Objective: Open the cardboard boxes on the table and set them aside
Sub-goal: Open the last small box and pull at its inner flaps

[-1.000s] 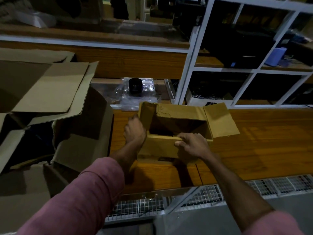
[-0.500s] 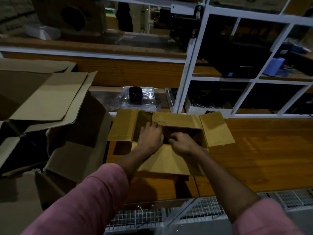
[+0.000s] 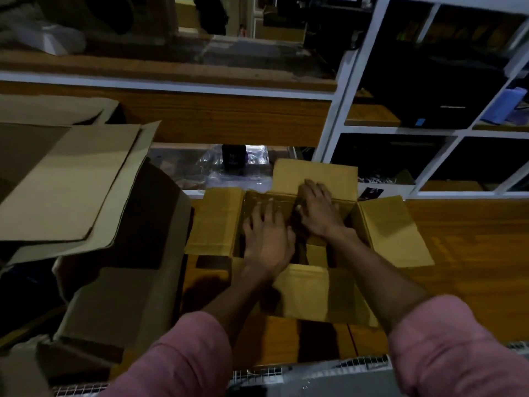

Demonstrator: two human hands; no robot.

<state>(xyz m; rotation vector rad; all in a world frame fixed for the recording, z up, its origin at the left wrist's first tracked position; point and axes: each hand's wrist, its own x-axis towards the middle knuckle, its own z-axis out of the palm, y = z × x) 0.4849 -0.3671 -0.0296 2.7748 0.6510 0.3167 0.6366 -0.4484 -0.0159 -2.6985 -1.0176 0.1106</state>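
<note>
A small cardboard box stands on the wooden table with its four flaps spread outward. My left hand reaches down into the box's opening, fingers spread and straight. My right hand lies beside it at the far side of the opening, fingers stretched onto the base of the back flap. Both hands press on the box and neither grips anything. The box's inside is dark and mostly hidden by my hands.
Several larger opened cardboard boxes are piled at the left, touching the table's left end. A black cylinder on clear plastic bags sits behind the box. White shelving rises at the back right. A wire grid runs below the table's near edge.
The box's left, near and far flaps have been folded out flat. Both hands moved from its outer walls into the opening. The view tipped down and closer.
</note>
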